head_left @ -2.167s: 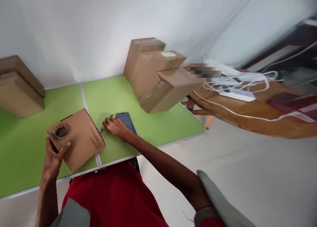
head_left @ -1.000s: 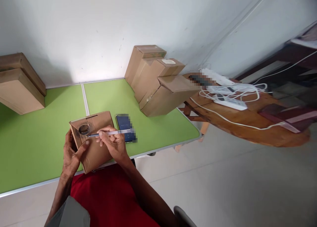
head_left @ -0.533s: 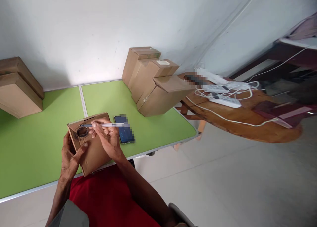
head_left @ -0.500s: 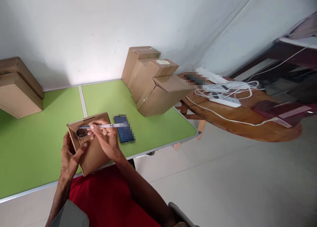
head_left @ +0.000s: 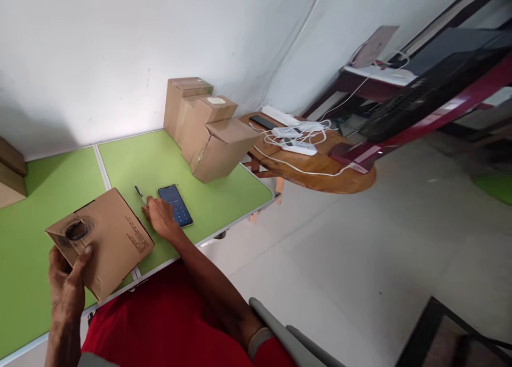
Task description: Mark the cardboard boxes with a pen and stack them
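Observation:
My left hand [head_left: 67, 281] grips the left side of a cardboard box [head_left: 116, 233], its thumb on the top face near a hole [head_left: 76, 230] with dark pen loops drawn round it. The box is tilted at the front of the green table, and small printed text shows on its right part. To the right of the box, low over the tabletop, is my right hand [head_left: 162, 217]. Its fingers are closed on a pen [head_left: 140, 194], whose dark end points away from me; the rest is hidden by the hand. A smartphone [head_left: 173, 199] with a lit screen lies just beside that hand, partly covered by it.
Several cardboard boxes [head_left: 224, 148] stand against the wall on the green table [head_left: 136, 153]. More boxes [head_left: 10, 177] are cut off at the left edge. A round wooden table [head_left: 312, 167] at the right bears tangled white cables [head_left: 298, 134] and power strips.
My right hand has moved the pen off the box and down to the tabletop by the phone. The box has turned and shifted left in my left hand. The view has swung right.

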`<state>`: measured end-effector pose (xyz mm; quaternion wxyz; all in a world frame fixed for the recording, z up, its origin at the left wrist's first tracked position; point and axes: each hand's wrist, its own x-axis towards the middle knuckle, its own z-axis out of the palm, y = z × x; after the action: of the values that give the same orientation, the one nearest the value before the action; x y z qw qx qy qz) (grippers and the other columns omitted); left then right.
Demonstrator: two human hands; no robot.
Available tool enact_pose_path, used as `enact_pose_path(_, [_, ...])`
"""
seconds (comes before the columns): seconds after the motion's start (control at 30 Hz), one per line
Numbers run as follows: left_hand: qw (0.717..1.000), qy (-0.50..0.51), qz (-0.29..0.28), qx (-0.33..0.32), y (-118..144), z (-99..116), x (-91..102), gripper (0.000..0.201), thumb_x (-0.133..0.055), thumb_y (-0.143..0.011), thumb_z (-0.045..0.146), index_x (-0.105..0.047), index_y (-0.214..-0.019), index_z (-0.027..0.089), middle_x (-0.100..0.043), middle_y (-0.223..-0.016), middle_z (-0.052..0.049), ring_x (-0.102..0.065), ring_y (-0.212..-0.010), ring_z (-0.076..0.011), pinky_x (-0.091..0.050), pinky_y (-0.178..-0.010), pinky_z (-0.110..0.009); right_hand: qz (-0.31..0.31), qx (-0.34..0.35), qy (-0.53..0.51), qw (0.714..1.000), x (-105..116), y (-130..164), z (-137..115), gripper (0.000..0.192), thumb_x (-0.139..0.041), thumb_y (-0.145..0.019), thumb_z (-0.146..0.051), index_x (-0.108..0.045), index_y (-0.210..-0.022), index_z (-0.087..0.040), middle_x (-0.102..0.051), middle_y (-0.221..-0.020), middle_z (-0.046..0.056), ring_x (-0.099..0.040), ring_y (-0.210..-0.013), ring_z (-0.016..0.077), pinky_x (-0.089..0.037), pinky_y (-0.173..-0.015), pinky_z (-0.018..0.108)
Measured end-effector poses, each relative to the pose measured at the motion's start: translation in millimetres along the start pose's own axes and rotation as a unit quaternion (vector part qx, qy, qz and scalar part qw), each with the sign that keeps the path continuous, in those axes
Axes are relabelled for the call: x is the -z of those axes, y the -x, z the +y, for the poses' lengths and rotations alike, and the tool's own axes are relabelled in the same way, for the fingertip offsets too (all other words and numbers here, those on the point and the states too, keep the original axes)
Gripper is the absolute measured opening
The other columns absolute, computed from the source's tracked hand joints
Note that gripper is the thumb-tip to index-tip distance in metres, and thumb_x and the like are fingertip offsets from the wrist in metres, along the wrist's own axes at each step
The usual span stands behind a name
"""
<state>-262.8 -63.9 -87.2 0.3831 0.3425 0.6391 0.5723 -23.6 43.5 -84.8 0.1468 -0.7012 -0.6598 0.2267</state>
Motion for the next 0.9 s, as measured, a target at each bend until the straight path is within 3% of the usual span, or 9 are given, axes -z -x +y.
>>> enact_pose_path(0.13, [1.000,0.002,-0.004,0.011,0.3,-2.9,1.4,0.077,-0.103,-0.063,0.069,-0.070,-0.124,0.035,-0.078,-0.144,-0.008,-0.064,-0.147,-0.0495,-0.054,-0.126,-0.066,-0.014,0.002,0.025,1.000,-13.6,5.7,-5.5,0.023,-0.057,-0.119,-0.025,-0.073,-0.133,-0.016,-0.084,-0.129,0.020,-0.083,-0.119,0.0326,-0.062,-0.096,0.039])
enact_pose_path(0.3, [1.000,0.006,-0.015,0.017,1.7,-2.1,2.3,0.084,-0.106,-0.059,0.068,-0.069,-0.127,0.034,-0.076,-0.151,-0.011,-0.060,-0.153,-0.0524,-0.048,-0.133,-0.070,0.027,-0.004,0.042,0.999,-2.1,26.5,13.2,0.032,-0.063,-0.118,-0.036,-0.067,-0.142,-0.015,-0.073,-0.148,0.025,-0.073,-0.134,0.0344,-0.060,-0.104,0.043])
enact_pose_path(0.4, [1.000,0.010,-0.019,0.013,1.1,-1.6,0.7,0.087,-0.106,-0.056,0.068,-0.069,-0.127,0.034,-0.076,-0.150,-0.010,-0.061,-0.152,-0.0493,-0.048,-0.133,-0.067,0.088,-0.096,0.049,0.990,7.1,44.2,36.5,0.056,-0.083,-0.104,-0.047,-0.065,-0.143,-0.012,-0.067,-0.151,0.031,-0.063,-0.142,0.0428,-0.056,-0.112,0.054])
enact_pose_path(0.5, [1.000,0.012,-0.006,0.016,-0.4,-1.6,-2.5,0.095,-0.107,-0.050,0.068,-0.067,-0.129,0.031,-0.077,-0.143,-0.010,-0.065,-0.148,-0.0477,-0.045,-0.133,-0.071,0.073,-0.178,-0.001,0.981,11.8,54.3,56.3,0.070,-0.097,-0.088,-0.046,-0.066,-0.139,-0.008,-0.066,-0.149,0.033,-0.059,-0.144,0.0480,-0.050,-0.119,0.062])
enact_pose_path(0.67, [1.000,0.018,-0.006,0.015,1.8,1.1,-4.7,0.093,-0.108,-0.050,0.069,-0.068,-0.125,0.032,-0.076,-0.143,-0.014,-0.062,-0.149,-0.0514,-0.043,-0.133,-0.075,0.050,-0.194,-0.100,0.975,12.2,47.3,70.9,0.082,-0.106,-0.069,-0.038,-0.066,-0.135,-0.010,-0.068,-0.150,0.033,-0.065,-0.143,0.0495,-0.055,-0.116,0.057])
enact_pose_path(0.73, [1.000,0.015,-0.005,0.014,3.4,2.5,-4.3,0.091,-0.107,-0.050,0.069,-0.068,-0.124,0.032,-0.075,-0.145,-0.014,-0.062,-0.150,-0.0518,-0.046,-0.131,-0.073,0.046,-0.194,-0.152,0.968,11.1,42.9,74.1,0.074,-0.105,-0.067,-0.034,-0.068,-0.127,-0.013,-0.073,-0.143,0.031,-0.069,-0.139,0.0489,-0.058,-0.112,0.056])
enact_pose_path(0.83, [1.000,0.009,0.003,0.015,3.8,2.5,-3.7,0.093,-0.107,-0.049,0.066,-0.068,-0.126,0.029,-0.076,-0.143,-0.013,-0.064,-0.148,-0.0490,-0.051,-0.128,-0.068,0.031,-0.175,-0.255,0.951,9.3,41.7,79.0,0.042,-0.092,-0.077,-0.032,-0.070,-0.110,-0.018,-0.081,-0.127,0.022,-0.077,-0.126,0.0424,-0.063,-0.105,0.052])
enact_pose_path(0.9, [1.000,0.008,0.003,0.017,2.9,0.9,-3.2,0.095,-0.106,-0.050,0.065,-0.069,-0.129,0.028,-0.076,-0.140,-0.011,-0.066,-0.144,-0.0457,-0.053,-0.126,-0.063,0.010,-0.153,-0.340,0.928,8.6,45.8,82.1,0.030,-0.085,-0.084,-0.035,-0.069,-0.105,-0.020,-0.083,-0.118,0.017,-0.082,-0.111,0.0371,-0.068,-0.094,0.048])
